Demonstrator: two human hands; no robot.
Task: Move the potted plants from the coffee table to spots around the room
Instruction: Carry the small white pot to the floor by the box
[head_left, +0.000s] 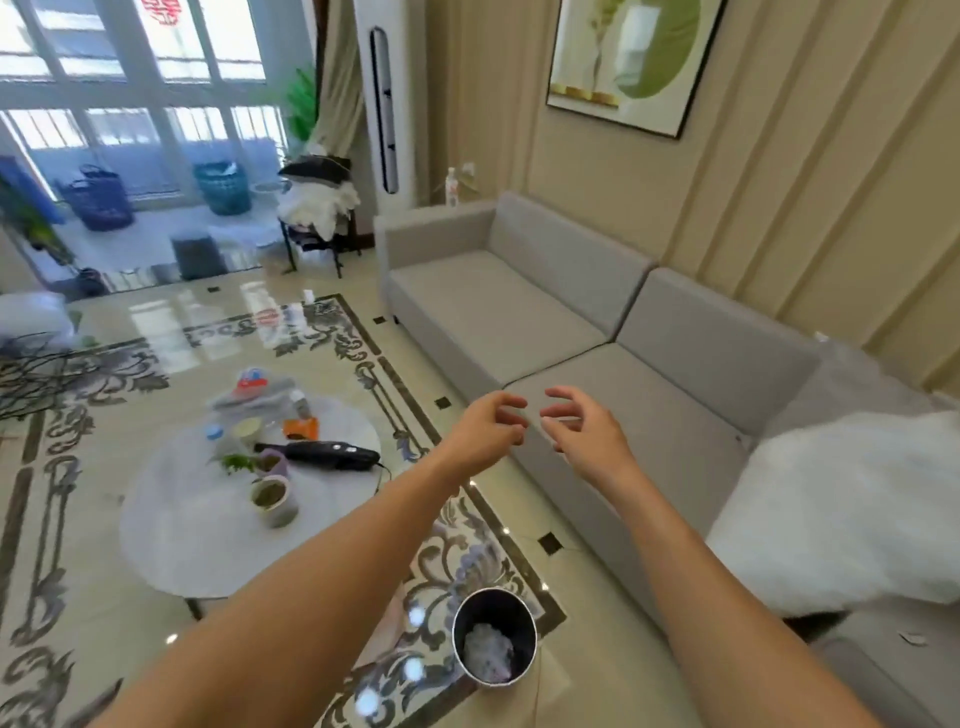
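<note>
Two small potted plants stand on the round white coffee table (171, 530) at the lower left: a purple pot (271, 462) with a green sprig, and in front of it a pale green pot (274, 500). Both my arms reach forward over the floor toward the grey sofa. My left hand (485, 428) and my right hand (582, 428) hover close together, fingers curled and apart, holding nothing. They are well to the right of the table and the pots.
A black handheld device (332, 453), small jars and a folded cloth lie on the table's far side. A silver waste bin (494, 642) stands on the floor below my arms. The grey sofa (571, 332) runs along the right wall with a white fluffy cushion (852, 509).
</note>
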